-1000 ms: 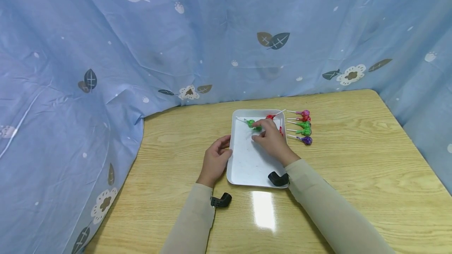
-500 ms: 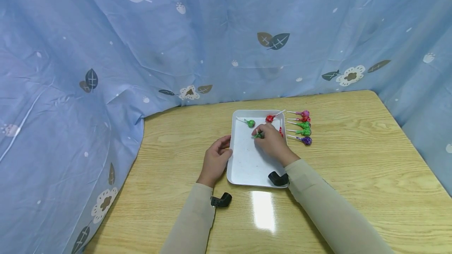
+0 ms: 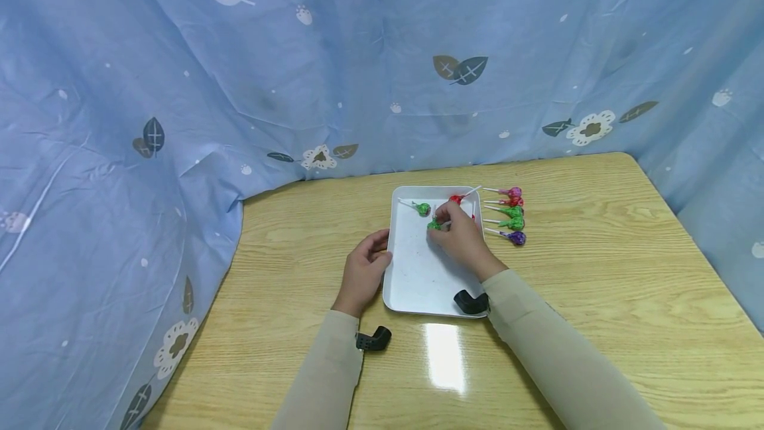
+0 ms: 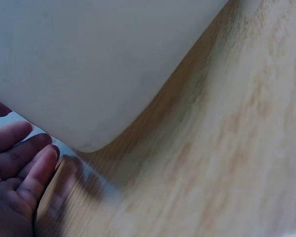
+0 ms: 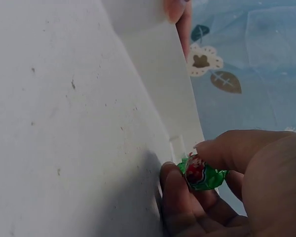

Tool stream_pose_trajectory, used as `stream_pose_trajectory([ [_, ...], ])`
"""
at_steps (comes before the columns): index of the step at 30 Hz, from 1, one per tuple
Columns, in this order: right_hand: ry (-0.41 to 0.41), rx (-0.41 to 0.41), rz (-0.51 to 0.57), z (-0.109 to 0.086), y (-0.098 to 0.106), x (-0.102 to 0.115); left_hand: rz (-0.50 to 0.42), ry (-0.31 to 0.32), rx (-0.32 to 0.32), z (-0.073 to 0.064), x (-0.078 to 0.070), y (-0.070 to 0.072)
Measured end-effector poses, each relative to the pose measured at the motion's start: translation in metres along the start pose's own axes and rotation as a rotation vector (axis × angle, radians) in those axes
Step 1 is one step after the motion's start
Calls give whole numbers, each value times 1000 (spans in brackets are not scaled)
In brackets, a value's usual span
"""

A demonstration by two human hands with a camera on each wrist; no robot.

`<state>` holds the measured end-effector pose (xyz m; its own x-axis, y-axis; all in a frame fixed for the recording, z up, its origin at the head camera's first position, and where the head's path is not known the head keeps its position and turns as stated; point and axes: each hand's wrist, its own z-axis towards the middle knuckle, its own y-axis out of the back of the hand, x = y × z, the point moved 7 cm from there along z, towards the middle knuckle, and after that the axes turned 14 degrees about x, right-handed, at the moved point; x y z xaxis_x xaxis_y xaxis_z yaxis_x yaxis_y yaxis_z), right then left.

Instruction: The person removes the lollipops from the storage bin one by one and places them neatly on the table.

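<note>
A white tray (image 3: 412, 284) lies on the table. My left hand (image 3: 361, 272) holds its left edge, with the thumb at the rim and the fingers outside the wall; in the left wrist view the left fingers (image 4: 19, 163) lie curved close to the tray. Over the tray, my right hand (image 3: 461, 236) pinches a green-wrapped lollipop (image 5: 201, 173) between thumb and fingers, its wrapper showing a red patch. Another green lollipop (image 3: 422, 208) lies in the tray just left of that hand. A red lollipop (image 3: 456, 198) lies at the far right inside, and a second red one is mostly hidden.
Just right of the tray several lollipops lie in a column, sticks pointing left: a pink one (image 3: 514, 192) farthest, then red and green ones, and a purple one (image 3: 517, 237) nearest. A blue patterned curtain (image 3: 382, 71) hangs behind the wooden table (image 3: 597, 251).
My right hand has picked up a green lollipop from beside the other green one and drawn it slightly nearer, turning it in the fingers. My left hand stays at the tray's edge.
</note>
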<state>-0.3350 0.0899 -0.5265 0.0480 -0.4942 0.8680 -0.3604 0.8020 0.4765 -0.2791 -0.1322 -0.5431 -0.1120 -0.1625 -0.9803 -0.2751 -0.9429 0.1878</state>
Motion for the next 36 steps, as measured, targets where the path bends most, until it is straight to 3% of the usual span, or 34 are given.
stream_pose_trajectory([
  [16, 73, 29, -29, -2, 0, 8, -5, -19, -4, 1, 2, 1],
  [36, 158, 62, 111, 1, 8, 8, -7, 9, 12, 0, 3, -1],
])
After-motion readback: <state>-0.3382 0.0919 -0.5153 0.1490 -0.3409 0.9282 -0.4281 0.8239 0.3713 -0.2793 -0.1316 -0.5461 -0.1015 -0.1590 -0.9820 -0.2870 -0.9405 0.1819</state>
